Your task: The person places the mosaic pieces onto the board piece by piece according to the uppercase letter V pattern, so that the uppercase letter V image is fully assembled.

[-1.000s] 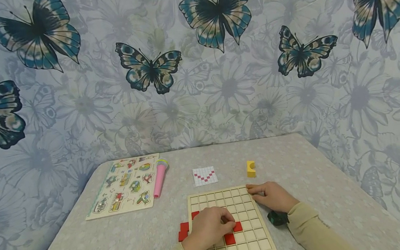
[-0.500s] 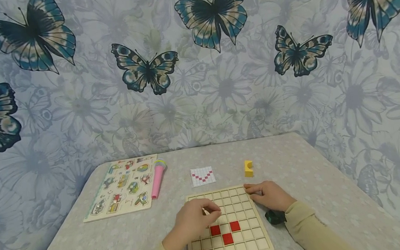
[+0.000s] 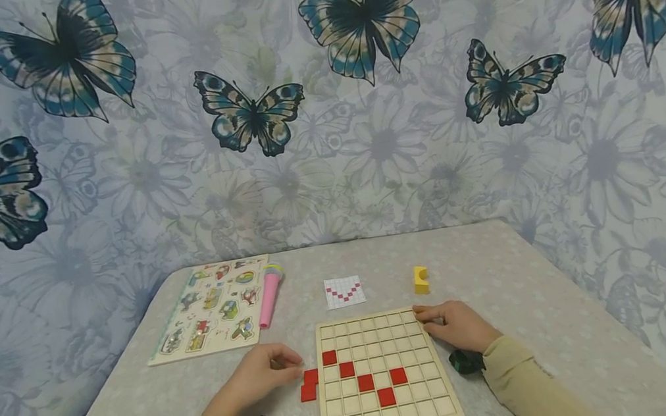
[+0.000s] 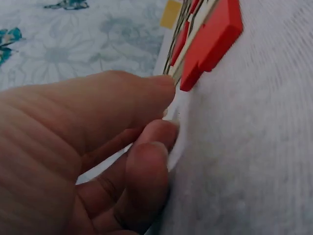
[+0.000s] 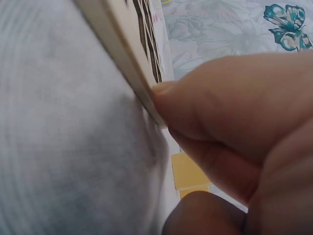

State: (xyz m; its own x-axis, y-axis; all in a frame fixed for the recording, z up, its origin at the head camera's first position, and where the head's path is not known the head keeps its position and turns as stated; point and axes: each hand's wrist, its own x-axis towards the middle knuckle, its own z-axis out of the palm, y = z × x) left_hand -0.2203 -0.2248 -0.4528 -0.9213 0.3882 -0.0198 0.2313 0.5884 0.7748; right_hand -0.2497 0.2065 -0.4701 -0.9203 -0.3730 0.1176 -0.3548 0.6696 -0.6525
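A wooden grid board [image 3: 409, 357] lies on the table with several red square tiles [image 3: 365, 382] in its cells, stepping down from the left with one tile higher on the right. Against its left edge lie loose red tiles [image 3: 309, 392], partly overlapping. My left hand [image 3: 261, 377] is just left of them, thumb and fingers loosely bent with nothing visible between them; in the left wrist view the loose tiles [image 4: 212, 41] are just past the thumb. My right hand [image 3: 461, 326] holds the board's far right corner, thumb against the wooden edge [image 5: 115, 49].
A card with a pink V pattern on a grid [image 3: 344, 293] lies beyond the board. To its right stands a notched yellow block [image 3: 420, 280]. At the far left are a picture puzzle board [image 3: 208, 311] and a pink toy microphone [image 3: 269, 298]. A butterfly-patterned wall rises behind the table.
My left hand has moved from over the board leftward to beside the loose tiles, uncovering the row of red tiles. My right hand has stayed at the corner.
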